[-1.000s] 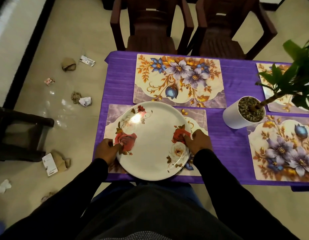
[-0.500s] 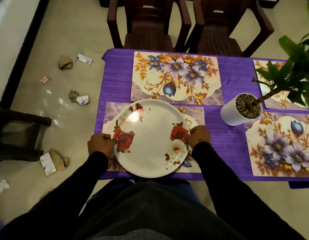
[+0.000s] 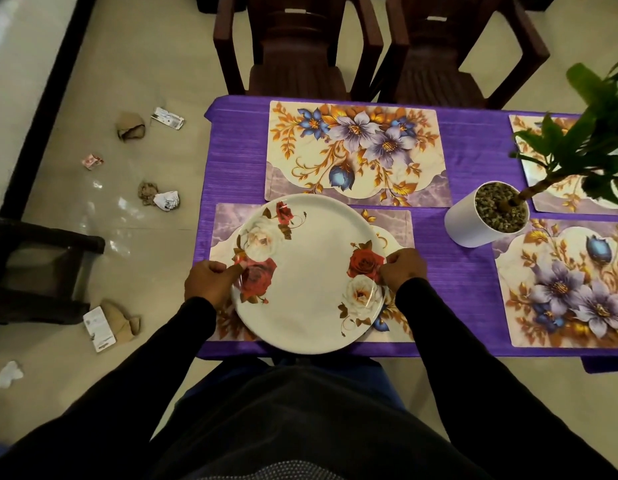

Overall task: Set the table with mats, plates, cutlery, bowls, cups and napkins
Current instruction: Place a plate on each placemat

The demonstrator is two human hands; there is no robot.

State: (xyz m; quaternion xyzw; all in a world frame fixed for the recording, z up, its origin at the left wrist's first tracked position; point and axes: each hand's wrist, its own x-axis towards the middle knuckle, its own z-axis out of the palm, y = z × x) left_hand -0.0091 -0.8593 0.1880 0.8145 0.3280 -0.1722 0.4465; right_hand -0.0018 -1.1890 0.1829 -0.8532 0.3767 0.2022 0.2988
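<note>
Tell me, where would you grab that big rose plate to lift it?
By its rim at two opposite sides, coming in from left and right. The plate is wide, flat and shallow, so only its edge offers a hold. The left hand and right hand already pinch it there.

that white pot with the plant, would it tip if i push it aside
Probably. The pot is tall and narrow, and the plant leans well out to one side, so it looks top-heavy. The gravel inside may add steadying weight. On the purple cloth it might drag rather than slide.
</note>
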